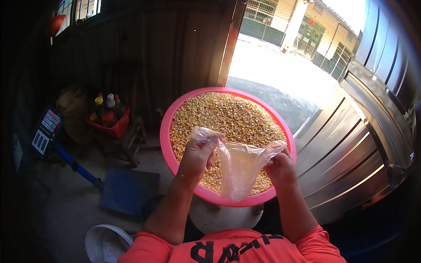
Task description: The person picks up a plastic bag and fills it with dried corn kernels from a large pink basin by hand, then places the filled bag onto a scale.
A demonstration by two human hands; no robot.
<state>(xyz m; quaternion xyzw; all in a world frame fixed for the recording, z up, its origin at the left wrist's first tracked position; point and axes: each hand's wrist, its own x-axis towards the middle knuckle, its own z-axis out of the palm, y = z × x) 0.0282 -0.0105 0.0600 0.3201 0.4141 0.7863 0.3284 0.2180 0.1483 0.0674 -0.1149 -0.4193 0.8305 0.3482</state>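
A thin translucent plastic bag (241, 164) hangs between my hands, its rim stretched wide. My left hand (200, 153) pinches one upper corner, with a bunched end of film sticking out past the fingers. On the other side, my right hand (280, 165) grips the opposite corner. Below the bag is a large round pink plastic basin (167, 131), filled nearly to its rim with dried yellow and pale corn kernels (227, 115). The bag covers part of the kernels and overlaps the near rim. Whether anything lies inside the bag is hard to tell, though it looks flat.
At left stands a platform scale with a blue plate (130, 190) and a keypad head (47, 131). A red basket (120, 126) of bottles rests on a wooden stool (131, 148). A white bucket (107, 243) sits lower left. A metal door (348, 141) stands right of the bright doorway.
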